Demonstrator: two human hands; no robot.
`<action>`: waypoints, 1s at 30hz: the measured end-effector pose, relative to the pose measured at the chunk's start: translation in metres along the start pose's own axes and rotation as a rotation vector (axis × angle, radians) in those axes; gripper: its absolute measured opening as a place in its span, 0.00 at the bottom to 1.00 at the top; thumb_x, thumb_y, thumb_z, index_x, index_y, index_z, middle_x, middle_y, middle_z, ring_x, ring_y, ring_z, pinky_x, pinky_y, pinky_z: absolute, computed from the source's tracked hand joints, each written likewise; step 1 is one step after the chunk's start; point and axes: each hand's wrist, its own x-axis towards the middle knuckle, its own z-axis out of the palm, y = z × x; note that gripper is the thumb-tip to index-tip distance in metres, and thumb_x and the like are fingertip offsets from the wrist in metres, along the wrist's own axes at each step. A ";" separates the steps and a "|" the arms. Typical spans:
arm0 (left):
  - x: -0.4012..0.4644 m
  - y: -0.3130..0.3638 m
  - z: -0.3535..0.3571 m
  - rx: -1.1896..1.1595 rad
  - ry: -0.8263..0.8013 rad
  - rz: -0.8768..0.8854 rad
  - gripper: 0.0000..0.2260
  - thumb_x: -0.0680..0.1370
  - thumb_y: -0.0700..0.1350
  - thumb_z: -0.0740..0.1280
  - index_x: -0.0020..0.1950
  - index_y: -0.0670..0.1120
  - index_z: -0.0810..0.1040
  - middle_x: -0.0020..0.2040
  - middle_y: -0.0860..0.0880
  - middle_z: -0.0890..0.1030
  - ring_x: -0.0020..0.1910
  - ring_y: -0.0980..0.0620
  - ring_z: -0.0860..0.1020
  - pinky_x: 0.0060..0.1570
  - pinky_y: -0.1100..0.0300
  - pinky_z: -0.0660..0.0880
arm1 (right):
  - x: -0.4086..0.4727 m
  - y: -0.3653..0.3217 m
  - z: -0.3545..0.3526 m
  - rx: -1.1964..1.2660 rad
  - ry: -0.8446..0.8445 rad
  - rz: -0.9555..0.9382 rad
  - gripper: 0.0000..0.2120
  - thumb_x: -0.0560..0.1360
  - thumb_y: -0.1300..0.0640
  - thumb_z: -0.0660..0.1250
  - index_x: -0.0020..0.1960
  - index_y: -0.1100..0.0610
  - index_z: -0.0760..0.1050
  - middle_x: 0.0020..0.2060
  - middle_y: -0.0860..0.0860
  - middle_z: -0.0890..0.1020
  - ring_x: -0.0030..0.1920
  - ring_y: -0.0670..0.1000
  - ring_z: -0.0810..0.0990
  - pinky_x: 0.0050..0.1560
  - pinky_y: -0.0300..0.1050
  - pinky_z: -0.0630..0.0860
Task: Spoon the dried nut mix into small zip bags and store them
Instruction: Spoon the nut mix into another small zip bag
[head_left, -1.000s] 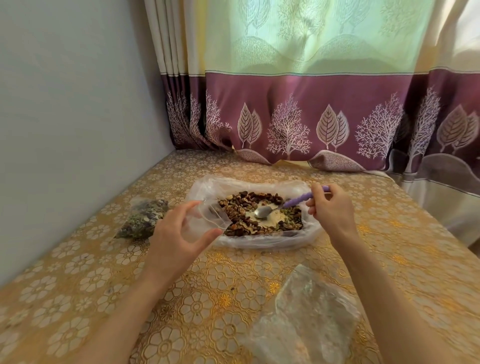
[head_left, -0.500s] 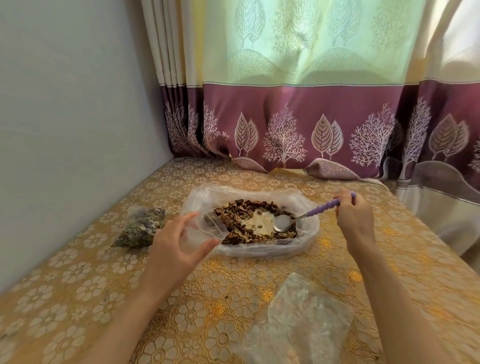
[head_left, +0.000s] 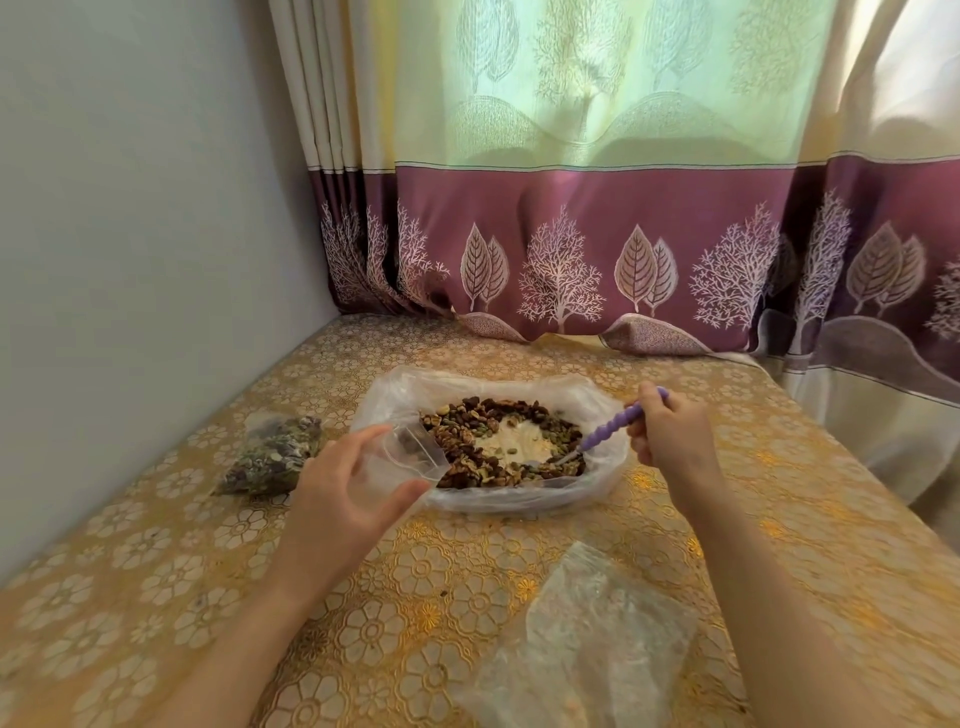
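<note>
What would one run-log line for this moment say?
left hand: holds small zip bag open | right hand: grips purple spoon, bowl in nut mix | filled bag left

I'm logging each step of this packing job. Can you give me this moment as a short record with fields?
left hand: holds small zip bag open beside the mix
right hand: grips purple spoon, bowl end down in the mix
nut mix: ringed in large clear bag, bare middle
filled bag: on table, left
spare clear bags: near right
</note>
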 end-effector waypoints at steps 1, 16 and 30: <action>0.000 0.000 0.000 0.003 -0.002 0.000 0.34 0.63 0.76 0.59 0.62 0.59 0.66 0.54 0.70 0.68 0.52 0.64 0.70 0.51 0.70 0.63 | 0.000 0.000 0.000 0.006 0.001 0.017 0.19 0.81 0.55 0.57 0.36 0.62 0.74 0.26 0.52 0.73 0.24 0.47 0.67 0.25 0.40 0.63; 0.002 0.003 0.005 0.023 -0.060 -0.068 0.34 0.64 0.73 0.61 0.64 0.57 0.65 0.52 0.64 0.69 0.51 0.62 0.69 0.44 0.74 0.61 | -0.005 0.004 0.011 0.169 0.063 0.119 0.18 0.81 0.57 0.57 0.36 0.62 0.75 0.23 0.50 0.75 0.20 0.43 0.69 0.20 0.35 0.64; 0.002 0.002 0.011 -0.134 -0.072 -0.210 0.40 0.61 0.70 0.64 0.69 0.52 0.65 0.57 0.63 0.71 0.50 0.75 0.66 0.52 0.73 0.62 | -0.033 -0.039 0.040 0.378 -0.061 0.016 0.16 0.81 0.57 0.57 0.40 0.65 0.74 0.27 0.52 0.75 0.22 0.44 0.71 0.20 0.33 0.66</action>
